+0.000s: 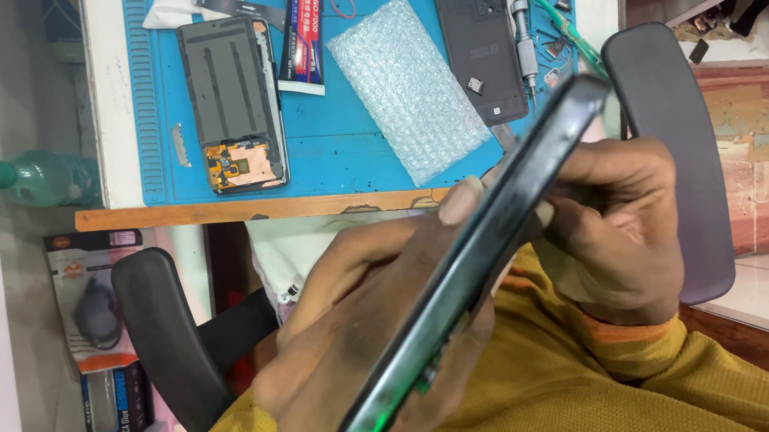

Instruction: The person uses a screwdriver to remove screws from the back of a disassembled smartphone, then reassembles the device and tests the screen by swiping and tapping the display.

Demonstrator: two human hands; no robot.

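- Head view: the left hand (372,338) holds a dark phone frame (480,253) from below, fingers curled under it and the thumb pressed on its upper edge, so the thin part is steady and seen edge-on.
- The frame is tilted, its low end near the person's lap and its high end near the desk edge; I judge this angle lets the person look along the edge.
- The right hand (616,223) is closed near the upper half of the frame, fingers bent as if pinching something small at its side; what it pinches I cannot tell.
- Both hands are close to the body, above the yellow sleeves, well apart from the things on the desk.
- On the blue work mat (335,148) lie an opened phone body (233,102) with its board showing, a dark back cover (478,42), a piece of bubble wrap (407,87) and a tube of glue (303,27), probably laid flat and apart so each part is easy to find.
- A green bottle (43,179) is left of the desk.
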